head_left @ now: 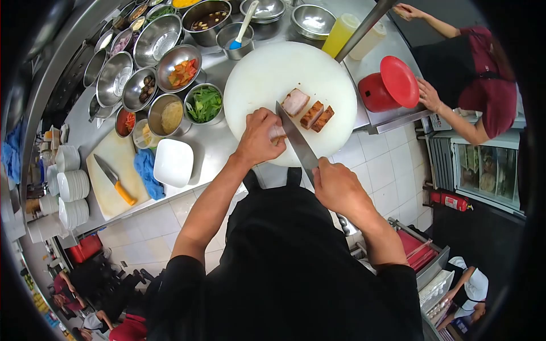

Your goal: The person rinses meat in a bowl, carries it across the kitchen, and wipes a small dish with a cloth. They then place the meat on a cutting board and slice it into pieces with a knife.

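My right hand [342,190] is closed round a large kitchen knife [301,144], whose blade points away from me across the round white cutting board [256,74]. My left hand [259,138] has its fingers bent round a pale piece of meat [277,132], close against the left side of the blade. A block of roast pork [296,102] with a pale top lies just beyond the knife tip. To its right, two browned pork pieces [317,117] sit side by side. The underside of the piece in my left hand is hidden.
At the left stand metal bowls of green vegetables [205,104] and cut peppers [182,72], a white square bowl [173,163], and an orange-handled knife [116,182] on another board. A red container [378,92] and a co-worker's hand [430,95] are at the right.
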The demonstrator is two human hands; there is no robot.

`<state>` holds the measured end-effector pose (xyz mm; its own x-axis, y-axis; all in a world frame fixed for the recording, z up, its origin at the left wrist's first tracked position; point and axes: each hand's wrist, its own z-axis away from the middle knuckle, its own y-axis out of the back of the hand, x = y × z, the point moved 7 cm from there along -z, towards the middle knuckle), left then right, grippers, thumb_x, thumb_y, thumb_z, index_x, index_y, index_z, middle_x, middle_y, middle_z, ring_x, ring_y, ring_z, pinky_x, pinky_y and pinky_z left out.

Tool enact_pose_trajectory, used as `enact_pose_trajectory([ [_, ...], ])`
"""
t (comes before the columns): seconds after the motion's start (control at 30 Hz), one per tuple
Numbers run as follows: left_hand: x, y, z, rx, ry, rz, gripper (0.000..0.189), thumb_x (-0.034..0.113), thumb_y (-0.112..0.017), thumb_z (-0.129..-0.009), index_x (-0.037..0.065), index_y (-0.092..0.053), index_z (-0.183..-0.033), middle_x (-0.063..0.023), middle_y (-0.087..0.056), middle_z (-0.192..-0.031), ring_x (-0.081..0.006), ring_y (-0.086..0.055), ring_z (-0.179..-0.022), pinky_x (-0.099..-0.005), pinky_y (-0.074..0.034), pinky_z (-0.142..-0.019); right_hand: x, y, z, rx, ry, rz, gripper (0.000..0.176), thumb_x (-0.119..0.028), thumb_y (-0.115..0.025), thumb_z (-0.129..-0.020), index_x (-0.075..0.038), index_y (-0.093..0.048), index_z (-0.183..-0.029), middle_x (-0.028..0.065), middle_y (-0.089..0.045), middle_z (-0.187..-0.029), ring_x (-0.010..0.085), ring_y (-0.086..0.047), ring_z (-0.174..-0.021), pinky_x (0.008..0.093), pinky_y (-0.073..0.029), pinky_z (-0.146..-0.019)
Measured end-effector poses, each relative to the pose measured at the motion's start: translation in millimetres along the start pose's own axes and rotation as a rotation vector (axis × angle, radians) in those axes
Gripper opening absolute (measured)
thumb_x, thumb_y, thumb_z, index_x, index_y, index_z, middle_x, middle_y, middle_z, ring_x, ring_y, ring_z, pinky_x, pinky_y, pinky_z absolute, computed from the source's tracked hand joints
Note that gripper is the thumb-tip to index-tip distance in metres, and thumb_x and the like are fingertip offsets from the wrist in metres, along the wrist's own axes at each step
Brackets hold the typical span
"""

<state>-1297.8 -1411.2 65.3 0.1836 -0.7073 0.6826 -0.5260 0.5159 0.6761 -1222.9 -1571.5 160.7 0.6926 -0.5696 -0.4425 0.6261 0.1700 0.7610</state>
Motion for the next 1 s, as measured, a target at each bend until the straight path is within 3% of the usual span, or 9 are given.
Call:
enact_pose_trajectory([
  [0.17,-1.3,-2.1,1.7,0.026,0.002,-0.003,0.033,0.009,-0.071,-0.061,0.006,-0.060,-0.092,-0.0106,-0.053,-0.100,-0.0289,-0.051,-0.099,-0.0389,-0.039,-0.088,-3.4,-10.6,-32.4,0.054,0.026,-0.001,0.020,-0.009,-0.050,-0.085,0.008,-0.054,-0.096,0.0326,-0.064,-0.085,0.0487,-0.065,-0.082,0.0553,-0.052,-0.075],
  [0.23,-1.6,1.3,-1.4,0.037,-0.013,-0.007,0.032,0.008,-0.071,-0.061,0.006,-0.060,-0.091,-0.0108,-0.053,-0.100,-0.0292,-0.052,-0.098,-0.0386,-0.039,-0.088,-6.9,-8.0,-34.4,-0.036,-0.011,-0.025,0.021,-0.008,-0.050,-0.085,0.008,-0.054,-0.097,0.0334,-0.064,-0.088,0.0484,-0.065,-0.085,0.0540,-0.052,-0.077],
  [0.43,-1.3,0.6,-1.7,0.049,-0.031,0.026,0.036,0.007,-0.070,-0.061,0.006,-0.055,-0.094,-0.0103,-0.052,-0.094,-0.0293,-0.052,-0.093,-0.0402,-0.038,-0.085,6.1,-46.0,-44.1,0.044,-0.089,0.035,0.023,-0.006,-0.051,-0.083,0.008,-0.053,-0.102,0.0300,-0.066,-0.089,0.0462,-0.067,-0.083,0.0522,-0.053,-0.077],
  [0.5,-2.0,2.3,1.3,0.038,0.006,0.037,0.041,0.006,-0.069,-0.061,0.006,-0.051,-0.099,-0.0116,-0.052,-0.095,-0.0301,-0.052,-0.093,-0.0408,-0.038,-0.087,10.3,-43.7,-41.9,0.136,-0.004,0.004,0.020,-0.014,-0.050,-0.093,0.005,-0.054,-0.096,0.0293,-0.064,-0.077,0.0476,-0.064,-0.072,0.0558,-0.051,-0.069],
  [0.57,2.8,1.7,0.1,0.019,0.030,0.012,0.048,0.010,-0.076,-0.062,0.006,-0.050,-0.102,-0.0119,-0.052,-0.097,-0.0306,-0.052,-0.095,-0.0411,-0.037,-0.088,9.6,-21.0,-23.2,0.181,-0.004,-0.006,0.018,-0.013,-0.051,-0.091,0.005,-0.053,-0.096,0.0287,-0.065,-0.076,0.0466,-0.065,-0.072,0.0547,-0.052,-0.069],
  [0.67,18.5,0.3,-1.3,0.156,-0.039,-0.031,0.059,0.026,-0.088,-0.060,0.007,-0.050,-0.101,-0.0118,-0.057,-0.109,-0.0300,-0.053,-0.101,-0.0421,-0.036,-0.090,25.1,4.9,-3.3,0.292,-0.008,-0.038,0.017,-0.013,-0.052,-0.092,0.004,-0.053,-0.094,0.0281,-0.064,-0.072,0.0464,-0.065,-0.069,0.0541,-0.052,-0.066],
  [0.7,9.3,-10.4,-1.4,0.086,0.044,-0.059,0.054,0.023,-0.086,-0.063,0.007,-0.051,-0.101,-0.0113,-0.059,-0.108,-0.0298,-0.054,-0.100,-0.0422,-0.037,-0.089,32.9,16.2,0.8,0.382,-0.009,-0.062,0.019,-0.015,-0.052,-0.094,0.004,-0.053,-0.093,0.0281,-0.063,-0.069,0.0472,-0.063,-0.067,0.0547,-0.051,-0.063],
  [0.83,-6.9,-4.9,-2.7,0.138,0.032,-0.127,0.043,0.020,-0.081,-0.066,0.007,-0.057,-0.100,-0.0110,-0.063,-0.095,-0.0297,-0.057,-0.095,-0.0412,-0.039,-0.087,61.2,30.9,21.8,0.483,-0.036,-0.121,0.020,-0.016,-0.052,-0.096,0.004,-0.052,-0.093,0.0280,-0.061,-0.066,0.0491,-0.060,-0.065,0.0554,-0.048,-0.060],
  [1.0,-50.5,35.4,-57.6,0.228,-0.188,-0.261,0.033,0.016,-0.077,-0.066,0.008,-0.068,-0.097,-0.0105,-0.064,-0.094,-0.0305,-0.059,-0.092,-0.0413,-0.046,-0.082,102.5,19.5,27.3,0.442,-0.270,-0.253,0.021,-0.017,-0.051,-0.097,0.003,-0.053,-0.093,0.0285,-0.061,-0.069,0.0499,-0.060,-0.068,0.0570,-0.046,-0.063],
])
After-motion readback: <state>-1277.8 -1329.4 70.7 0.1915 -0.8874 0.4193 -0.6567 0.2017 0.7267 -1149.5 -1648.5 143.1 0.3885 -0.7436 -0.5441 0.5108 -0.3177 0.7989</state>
